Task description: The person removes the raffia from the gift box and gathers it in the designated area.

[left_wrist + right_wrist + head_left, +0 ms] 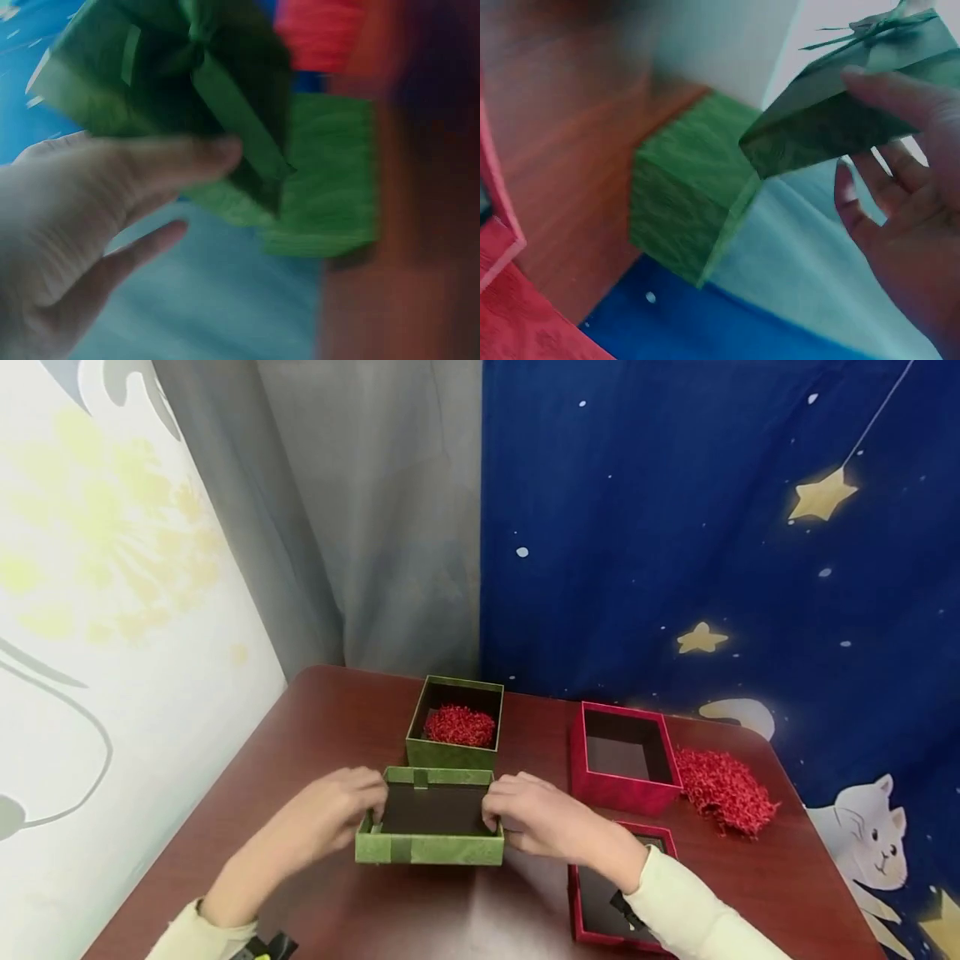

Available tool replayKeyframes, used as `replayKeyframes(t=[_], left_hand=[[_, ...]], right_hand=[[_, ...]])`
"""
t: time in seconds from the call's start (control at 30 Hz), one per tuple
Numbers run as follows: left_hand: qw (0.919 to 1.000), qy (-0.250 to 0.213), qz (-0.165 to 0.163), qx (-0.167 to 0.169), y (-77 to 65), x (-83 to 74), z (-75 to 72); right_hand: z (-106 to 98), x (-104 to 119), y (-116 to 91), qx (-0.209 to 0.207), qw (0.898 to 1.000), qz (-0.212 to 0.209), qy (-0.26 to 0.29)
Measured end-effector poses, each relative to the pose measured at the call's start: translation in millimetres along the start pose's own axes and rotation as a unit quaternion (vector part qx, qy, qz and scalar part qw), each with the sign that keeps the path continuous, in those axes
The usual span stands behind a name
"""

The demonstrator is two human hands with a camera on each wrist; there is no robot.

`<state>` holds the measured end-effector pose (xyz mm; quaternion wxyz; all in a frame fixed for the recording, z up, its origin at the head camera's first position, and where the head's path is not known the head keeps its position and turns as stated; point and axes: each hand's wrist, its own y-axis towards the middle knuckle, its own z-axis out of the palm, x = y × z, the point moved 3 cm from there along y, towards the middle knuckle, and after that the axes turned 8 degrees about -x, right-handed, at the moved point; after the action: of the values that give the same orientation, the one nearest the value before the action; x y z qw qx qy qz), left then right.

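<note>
Between my two hands I hold a green box lid (431,849) over the near part of the table, its dark inside showing in the head view. My left hand (341,806) grips the left end, fingers curled over the rim. At the opposite end my right hand (540,814) grips it likewise. Both wrist views show a ribbon bow on the outside of the lid (817,127), with a thumb laid along that face. Just beyond the lid stands the open green box (450,754), with red shredded paper (461,727) inside.
An open red box (626,789) stands to the right on the table (337,718). Beside it lies a loose heap of red shredded paper (727,789). A red lid (577,902) lies inside-up at the near right, partly under my right forearm. Curtains hang behind the table.
</note>
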<state>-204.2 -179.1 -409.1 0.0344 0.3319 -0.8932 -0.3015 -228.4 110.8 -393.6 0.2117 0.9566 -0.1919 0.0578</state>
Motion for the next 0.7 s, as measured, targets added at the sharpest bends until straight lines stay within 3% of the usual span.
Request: replayKeyframes(t=[0.13,0.2,0.3,0.57,0.7], left_hand=[[0.9966,0.066,0.047,0.011,-15.2,-7.5,33.1],[0.9958,0.069,0.058,0.015,-22.3,-8.8,47.2],[0.9961,0.063,0.060,0.014,-32.4,-8.0,62.1],[0.9975,0.047,0.050,0.017,-46.4,-4.5,76.6],[0.9973,0.043,0.059,-0.004,-48.7,-6.3,79.4]], right_hand=[[30,7,-8,0.071,0.991,-0.033,-0.104],[45,9,-14,0.095,0.984,-0.057,-0.141],[62,12,-20,0.099,0.977,-0.088,-0.167],[77,13,-22,0.086,0.978,-0.095,-0.165],[81,13,-29,0.087,0.978,-0.093,-0.165]])
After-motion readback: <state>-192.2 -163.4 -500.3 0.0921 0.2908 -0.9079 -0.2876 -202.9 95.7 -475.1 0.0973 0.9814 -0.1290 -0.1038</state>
